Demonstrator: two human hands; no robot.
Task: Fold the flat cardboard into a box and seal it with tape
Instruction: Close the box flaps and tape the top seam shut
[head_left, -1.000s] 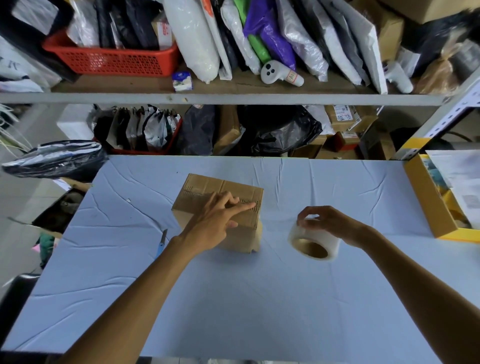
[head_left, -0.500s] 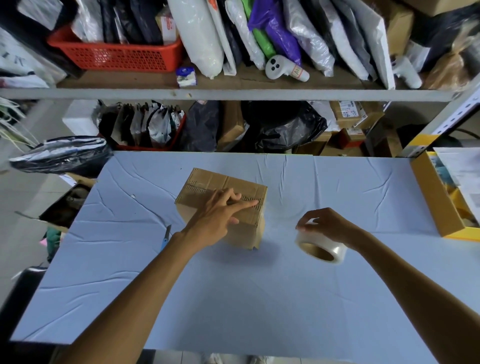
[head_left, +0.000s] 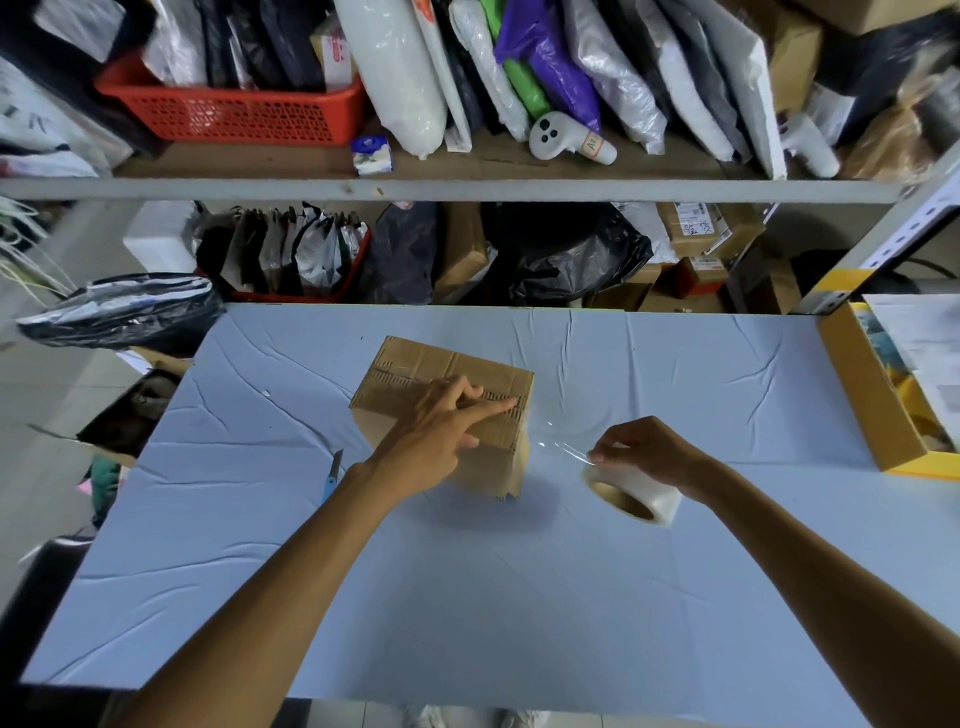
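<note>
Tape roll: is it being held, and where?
Yes: the right hand grips the tape roll by its upper outer rim. The left hand only presses on the box.

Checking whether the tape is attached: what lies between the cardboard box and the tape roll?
In the head view, a clear strip of tape stretches from the cardboard box to the tape roll, over bare blue cloth.

The scene was lit evenly from above. A soft shadow was cast on the table (head_left: 519, 597) in front of the box (head_left: 441, 364). The edges were stretched by the wide lens and blurred at the left. A glint was caught on the pulled tape (head_left: 563, 447).
</note>
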